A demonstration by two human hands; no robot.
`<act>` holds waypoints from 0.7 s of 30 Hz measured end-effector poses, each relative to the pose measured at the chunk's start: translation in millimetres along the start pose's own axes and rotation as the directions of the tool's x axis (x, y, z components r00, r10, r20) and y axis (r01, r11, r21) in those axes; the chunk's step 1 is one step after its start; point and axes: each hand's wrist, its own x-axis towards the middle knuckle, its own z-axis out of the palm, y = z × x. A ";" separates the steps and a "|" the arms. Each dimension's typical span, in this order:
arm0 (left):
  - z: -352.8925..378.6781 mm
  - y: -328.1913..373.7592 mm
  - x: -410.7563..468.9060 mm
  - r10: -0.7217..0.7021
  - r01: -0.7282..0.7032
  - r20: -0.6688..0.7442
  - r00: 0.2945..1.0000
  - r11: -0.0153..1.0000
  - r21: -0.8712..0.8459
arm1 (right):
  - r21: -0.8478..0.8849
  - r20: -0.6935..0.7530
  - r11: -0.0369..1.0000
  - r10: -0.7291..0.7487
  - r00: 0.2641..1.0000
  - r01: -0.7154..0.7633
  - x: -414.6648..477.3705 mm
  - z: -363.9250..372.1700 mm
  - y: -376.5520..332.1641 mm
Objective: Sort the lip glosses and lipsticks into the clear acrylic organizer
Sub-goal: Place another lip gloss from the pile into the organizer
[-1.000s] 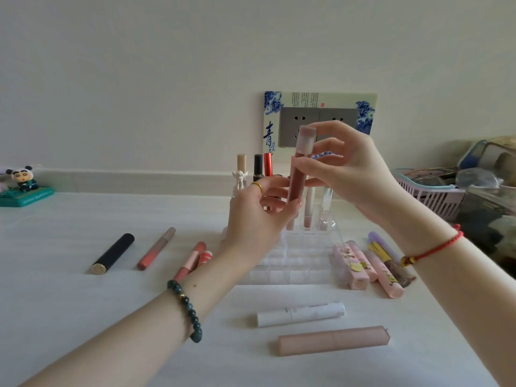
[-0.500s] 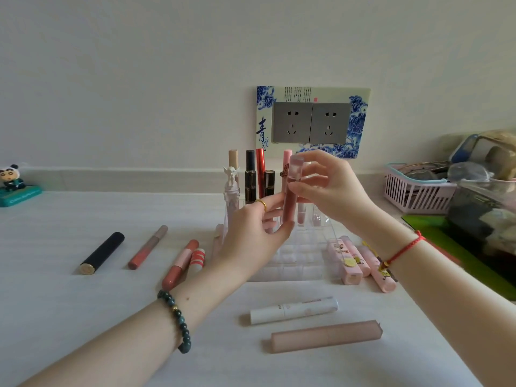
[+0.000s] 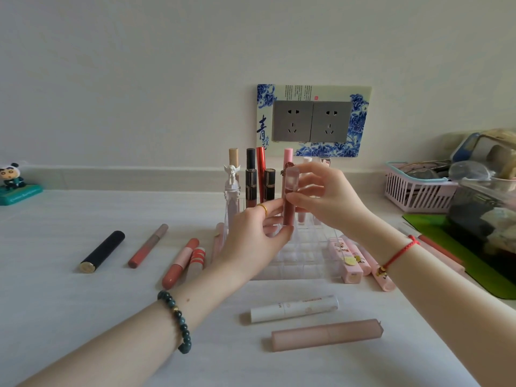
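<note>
While both hands (image 3: 293, 216) grip it as before, the upright lip gloss (image 3: 290, 201) sits lower over the organizer (image 3: 301, 255).

Panda figurine (image 3: 12, 177) far left on table (image 3: 83, 317). Double socket (image 3: 311, 121) with blue floral frame on wall. Pink basket (image 3: 413, 195), green mat (image 3: 474, 263) at right.

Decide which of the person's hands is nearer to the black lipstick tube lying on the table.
Left. The left hand is over the organizer, several tubes away from the black lipstick tube; the right hand is farther right, beyond it.
</note>
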 end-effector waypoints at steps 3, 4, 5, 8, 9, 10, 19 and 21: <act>-0.5 0.4 -0.3 -0.011 0.010 -0.006 1.000 1.000 -0.009 | -0.005 0.001 1.000 0.006 1.000 -0.006 0.2 0.2 0.0; -0.7 0.7 -0.5 -0.015 0.015 -0.005 1.000 1.000 -0.010 | -0.008 0.002 1.000 0.009 1.000 -0.009 0.1 0.1 -0.1; -0.8 1.2 -0.8 -0.020 0.020 -0.003 1.000 1.000 -0.009 | -0.013 0.002 1.000 0.010 1.000 -0.010 -0.1 -0.2 -0.3; -1.0 2.2 -0.8 -0.022 0.022 0.002 1.000 1.000 -0.002 | -0.044 -0.001 0.999 0.007 1.000 -0.007 -0.2 -1.2 -0.8; -0.9 1.7 -0.6 -0.017 0.017 0.000 1.000 1.000 0.003 | -0.057 -0.002 0.998 0.007 1.000 -0.007 -0.3 -1.5 -1.0; -0.7 1.2 -0.6 -0.010 0.010 -0.002 1.000 1.000 0.004 | -0.069 -0.003 0.998 0.006 1.000 -0.006 -0.3 -1.7 -1.1; -2.7 1.0 -1.5 -0.025 0.025 0.005 1.000 1.000 -0.003 | -0.123 0.005 0.992 0.034 0.999 -0.033 0.3 -9.2 -6.1; -3.0 1.6 -2.0 -0.044 0.044 0.003 0.999 0.999 -0.005 | -0.143 -0.005 0.989 0.024 1.000 -0.025 0.4 -12.9 -9.3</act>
